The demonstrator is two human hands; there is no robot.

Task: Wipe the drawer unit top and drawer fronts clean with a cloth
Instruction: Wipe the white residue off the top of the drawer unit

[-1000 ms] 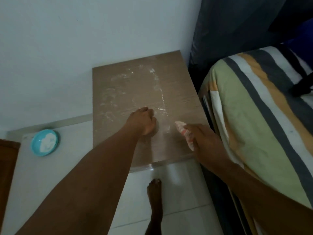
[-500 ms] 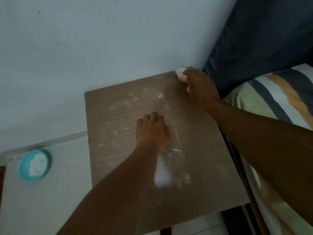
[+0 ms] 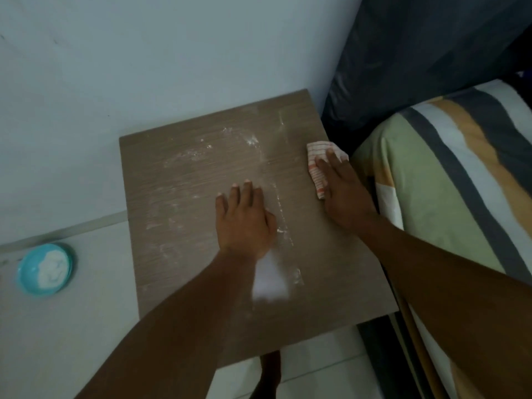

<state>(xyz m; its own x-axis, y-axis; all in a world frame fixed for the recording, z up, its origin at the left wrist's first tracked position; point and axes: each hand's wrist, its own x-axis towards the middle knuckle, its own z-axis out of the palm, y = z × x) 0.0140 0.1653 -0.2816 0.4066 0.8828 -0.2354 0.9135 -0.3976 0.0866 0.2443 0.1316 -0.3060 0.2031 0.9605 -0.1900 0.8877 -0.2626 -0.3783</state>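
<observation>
The brown wood-grain drawer unit top [image 3: 187, 197] stands against the wall, smeared with white powder streaks and a white patch near its front. My left hand [image 3: 244, 223] lies flat on the middle of the top, fingers straight. My right hand [image 3: 342, 194] presses a white cloth with orange stripes [image 3: 316, 165] onto the top along its right edge, fingers stretched over it. The drawer fronts are hidden below the top.
A bed with a striped sheet [image 3: 449, 180] stands tight against the unit's right side, a dark pillow [image 3: 417, 53] behind it. A blue bowl of white powder [image 3: 44, 269] sits on the pale floor at left. My bare foot [image 3: 270, 372] shows below the front edge.
My right hand has drawn the cloth from the far right corner toward me along the right edge. My left hand has stayed on the middle of the top.
</observation>
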